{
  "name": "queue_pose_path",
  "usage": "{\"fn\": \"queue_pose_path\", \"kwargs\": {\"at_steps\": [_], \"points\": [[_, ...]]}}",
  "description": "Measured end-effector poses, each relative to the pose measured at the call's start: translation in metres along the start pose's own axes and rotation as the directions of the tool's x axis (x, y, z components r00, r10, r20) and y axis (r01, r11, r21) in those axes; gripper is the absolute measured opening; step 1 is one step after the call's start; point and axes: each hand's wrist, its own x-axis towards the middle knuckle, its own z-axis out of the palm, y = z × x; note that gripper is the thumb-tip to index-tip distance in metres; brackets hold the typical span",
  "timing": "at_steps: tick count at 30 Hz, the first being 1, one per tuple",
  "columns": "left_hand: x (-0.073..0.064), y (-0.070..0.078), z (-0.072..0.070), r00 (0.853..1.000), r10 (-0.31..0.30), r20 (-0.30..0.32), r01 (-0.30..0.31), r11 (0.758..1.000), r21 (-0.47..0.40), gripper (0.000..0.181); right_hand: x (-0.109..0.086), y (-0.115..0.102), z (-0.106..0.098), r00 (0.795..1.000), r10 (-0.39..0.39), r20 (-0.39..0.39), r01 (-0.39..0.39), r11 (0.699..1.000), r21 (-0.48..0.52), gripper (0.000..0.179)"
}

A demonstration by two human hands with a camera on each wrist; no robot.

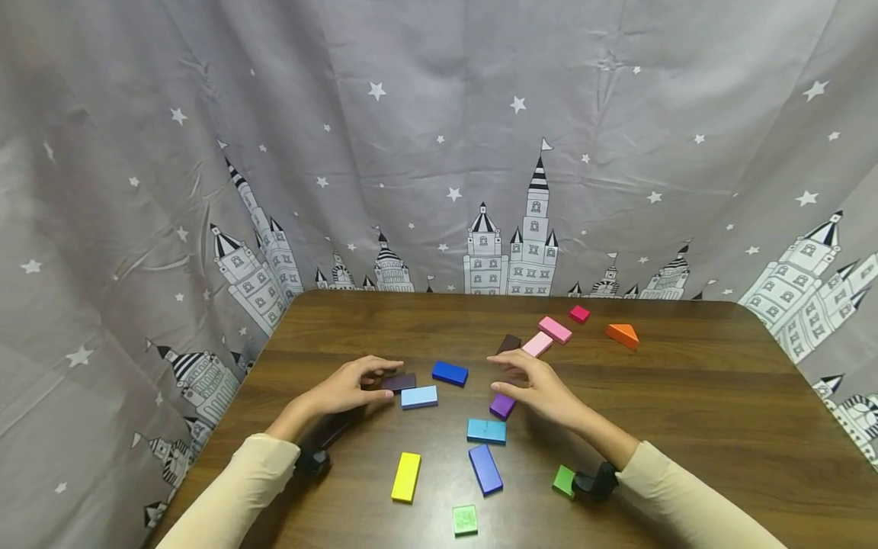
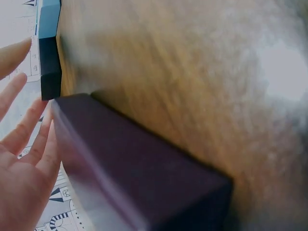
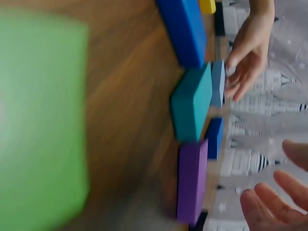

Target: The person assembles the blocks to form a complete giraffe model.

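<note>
My left hand is over the left of the table, fingers relaxed and bent, thumb and fingertips close to a dark purple block. A light blue block lies just right of it. Another dark purple block looms large in the left wrist view, beneath the palm side. My right hand hovers with spread, loose fingers and nothing in its grasp. It partly covers a purple block; a dark brown block and a light pink block lie past its fingertips.
Between the hands lie a dark blue block and a teal block. Nearer are yellow, blue and green blocks. Another green block sits by the right wrist. Pink, red and orange blocks lie far right.
</note>
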Motion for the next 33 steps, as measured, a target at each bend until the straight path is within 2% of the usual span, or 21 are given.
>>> {"fn": "queue_pose_path", "kwargs": {"at_steps": [6, 15, 22, 28, 33], "points": [[0.002, -0.005, 0.002, 1.000, -0.008, 0.001, 0.008, 1.000, -0.014, 0.051, 0.013, -0.005, 0.023, 0.998, 0.057, 0.031, -0.058, 0.997, 0.057, 0.034], [0.004, -0.006, 0.005, 1.000, -0.019, -0.011, 0.019, 1.000, -0.012, 0.046, 0.026, -0.012, 0.048, 0.991, 0.133, 0.028, -0.135, 0.985, 0.110, 0.029], [0.005, -0.003, 0.005, 0.999, 0.013, -0.033, -0.012, 1.000, 0.008, 0.040, 0.037, -0.013, 0.064, 0.983, 0.184, 0.023, -0.185, 0.976, 0.113, 0.028], [0.006, -0.003, 0.005, 0.999, -0.015, -0.040, 0.015, 1.000, 0.011, 0.037, 0.044, -0.014, 0.077, 0.973, 0.231, 0.020, -0.232, 0.970, 0.072, 0.028], [0.007, -0.003, 0.007, 0.998, -0.040, -0.043, 0.040, 0.999, -0.007, 0.037, 0.047, -0.011, 0.086, 0.974, 0.225, 0.013, -0.225, 0.974, 0.033, 0.031]]}}
